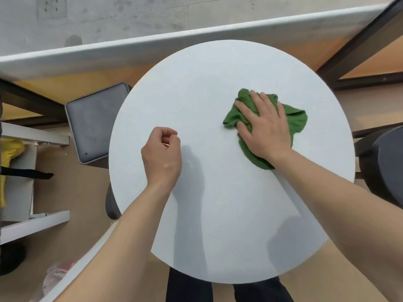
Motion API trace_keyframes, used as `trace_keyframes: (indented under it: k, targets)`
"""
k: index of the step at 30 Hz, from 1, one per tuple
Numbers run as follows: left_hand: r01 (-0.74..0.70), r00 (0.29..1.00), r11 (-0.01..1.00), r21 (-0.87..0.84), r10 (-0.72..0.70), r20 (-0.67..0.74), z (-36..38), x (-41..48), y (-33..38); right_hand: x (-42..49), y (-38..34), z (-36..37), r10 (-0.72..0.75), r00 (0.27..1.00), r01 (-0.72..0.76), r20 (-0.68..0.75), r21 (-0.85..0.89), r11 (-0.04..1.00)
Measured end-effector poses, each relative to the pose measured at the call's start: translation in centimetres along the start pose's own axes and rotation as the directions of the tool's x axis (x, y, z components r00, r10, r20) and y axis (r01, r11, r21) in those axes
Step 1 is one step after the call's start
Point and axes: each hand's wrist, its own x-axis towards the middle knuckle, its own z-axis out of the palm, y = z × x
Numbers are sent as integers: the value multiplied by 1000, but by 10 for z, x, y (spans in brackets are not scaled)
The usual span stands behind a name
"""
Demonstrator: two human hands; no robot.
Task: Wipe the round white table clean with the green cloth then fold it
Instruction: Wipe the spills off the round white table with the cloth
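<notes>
Wiping step in hand, judged from the crumpled green cloth (296, 120) lying on the right part of the round white worktop (196, 83), a little beyond the middle and well inside the rim. Right hand (265, 125) laid flat on top of the cloth, fingers (245, 110) spread and pressing down, not pinching; cloth bunched under the palm, with loose folds showing on the far side and toward the wrist. Left hand (162, 155) curled loosely above the left part of the worktop, fingers drawn in toward the thumb, holding nothing as far as visible; contact with the surface hard to tell.

To do this step well: keep the palm flat and the pressure even, so that the whole cloth moves and does not roll up. Better to open the bunch a little first, for more contact area. Move in overlapping passes from the far rim toward the body, and cover also the left half and the near edge, probably not reached yet. Take the free hand off the path before a pass goes there. No dirt clearly visible on the surface, only shadows of the arms. Folding not yet begun; a clear central area suits it best
</notes>
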Motion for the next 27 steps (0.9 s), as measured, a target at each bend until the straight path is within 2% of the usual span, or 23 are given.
trace_keyframes:
  k: [2,3,5,8,10,14,18,20,22,24,27]
  targets:
    - [-1,1000,1000,-8,0,-13,-9,8,-5,45,-37,0,163,986,-163,-36,16,987]
    - [-8,1000,1000,-11,8,-26,-16,12,-8,64,-61,1,194,980,-193,-41,21,981]
    - [-26,998,1000,-8,25,-53,-34,21,-14,91,-114,6,162,986,-161,-27,32,986]
    - [-32,995,999,13,33,-97,-65,40,-23,96,-197,20,-47,999,47,11,38,998]
    - [-45,992,998,38,49,-120,-86,54,-27,79,-244,31,-224,973,223,56,22,975]
    - [-60,985,995,76,71,-156,-113,77,-29,4,-277,57,-529,835,525,150,67,848]
    - [-63,994,996,69,69,-84,-108,83,-25,-73,-237,64,-717,660,720,224,85,689]
    - [-81,996,994,75,84,-37,-98,82,-22,-82,-205,58,-766,598,779,236,58,625]
    - [-95,995,991,98,95,6,-84,83,-19,-68,-172,53,-762,618,771,195,39,636]
    - [-119,992,981,151,111,62,-66,85,-19,-37,-139,47,-689,714,692,126,22,722]
    - [-183,980,950,254,155,127,-36,90,-19,25,-99,30,-494,869,494,20,1,870]
